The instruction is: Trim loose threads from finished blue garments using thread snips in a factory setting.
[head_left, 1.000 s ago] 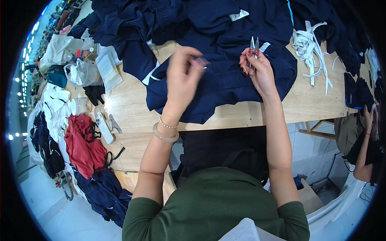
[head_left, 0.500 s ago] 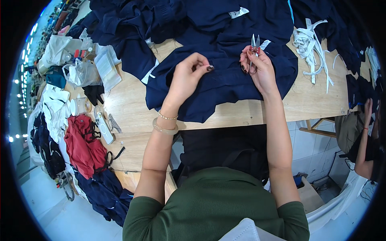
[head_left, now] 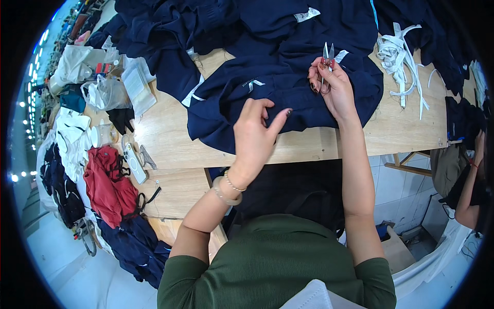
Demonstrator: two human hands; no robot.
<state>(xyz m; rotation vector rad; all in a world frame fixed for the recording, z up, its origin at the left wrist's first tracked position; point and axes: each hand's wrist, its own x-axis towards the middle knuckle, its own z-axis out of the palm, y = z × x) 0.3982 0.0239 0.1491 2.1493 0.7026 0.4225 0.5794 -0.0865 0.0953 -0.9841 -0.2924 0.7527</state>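
Observation:
A navy garment (head_left: 303,100) lies bunched on the wooden table in front of me. A small white label (head_left: 252,84) shows on it, beyond my left hand. My left hand (head_left: 256,131) is over the garment's near edge, thumb spread away from the curled fingers, with nothing visible in it. Over the garment's right part, my right hand (head_left: 333,85) holds small scissors (head_left: 328,54), blades pointing away from me and slightly apart. Next to the blades lies a white tag (head_left: 340,56) on the cloth.
More navy garments (head_left: 175,26) are heaped at the back. White strips (head_left: 395,59) lie at the right. On the left are plastic bags (head_left: 105,95), a phone (head_left: 135,165) and a red bag (head_left: 108,183). At the far right shows another person's arm (head_left: 469,190).
My left hand has come off the cloth, moving toward me, and its pinch has opened. The small label is now uncovered. My right hand stays nearly still with the scissors.

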